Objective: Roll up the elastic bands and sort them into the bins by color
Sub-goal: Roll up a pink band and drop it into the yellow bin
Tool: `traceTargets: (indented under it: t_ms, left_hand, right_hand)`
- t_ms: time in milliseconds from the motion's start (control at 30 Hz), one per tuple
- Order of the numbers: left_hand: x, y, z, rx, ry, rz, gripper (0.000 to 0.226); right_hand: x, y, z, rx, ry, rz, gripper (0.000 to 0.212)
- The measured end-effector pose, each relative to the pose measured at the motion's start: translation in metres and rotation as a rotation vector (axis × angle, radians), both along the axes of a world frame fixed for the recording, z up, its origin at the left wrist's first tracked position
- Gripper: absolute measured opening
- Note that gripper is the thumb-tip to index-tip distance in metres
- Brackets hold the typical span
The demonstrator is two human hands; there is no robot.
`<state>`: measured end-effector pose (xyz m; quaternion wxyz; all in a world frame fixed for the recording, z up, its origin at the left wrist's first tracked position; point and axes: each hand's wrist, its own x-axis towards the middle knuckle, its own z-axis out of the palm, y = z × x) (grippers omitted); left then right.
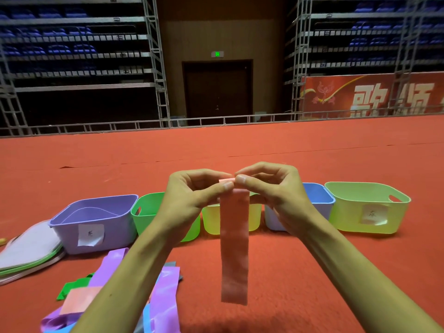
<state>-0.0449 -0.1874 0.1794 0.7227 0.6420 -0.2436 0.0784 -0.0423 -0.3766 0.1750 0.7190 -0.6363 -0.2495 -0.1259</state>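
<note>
Stack of flat pastel sheets (28,251) laid far left on red carpet (312,272). Labelled purple plastic bin (96,224) set beside; loose pile of coloured elastic bands (165,292) spread in front. Green plastic bin (144,215) placed next. Top end of long pink elastic band (234,248) pinched between left hand (192,195) and right hand (276,191); rest hung mid-air before yellow plastic bin (211,219). Blue plastic bin (322,200), labelled yellow-green plastic bin (367,210) lined up right.

Glossy plastic bins (96,227), fuzzy carpet (288,272)
</note>
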Motion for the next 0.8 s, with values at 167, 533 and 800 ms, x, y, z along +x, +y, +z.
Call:
traceTargets:
  t_ms: [167, 533, 800]
  left_hand:
    - [0.0002, 0.002, 0.0027, 0.02, -0.023, 0.033, 0.028]
    - [-0.0044, -0.0017, 0.007, 0.05, 0.042, -0.006, 0.027]
    - [-0.0048, -0.0039, 0.0067, 0.031, 0.017, 0.033, 0.03]
  right_hand:
    - [0.0002, 0.0005, -0.0008, -0.021, -0.008, -0.015, 0.024]
    - [-0.0006, -0.001, -0.0023, 0.019, -0.088, -0.015, 0.02]
    - [0.0011, -0.0037, -0.0051, 0.005, -0.023, -0.015, 0.023]
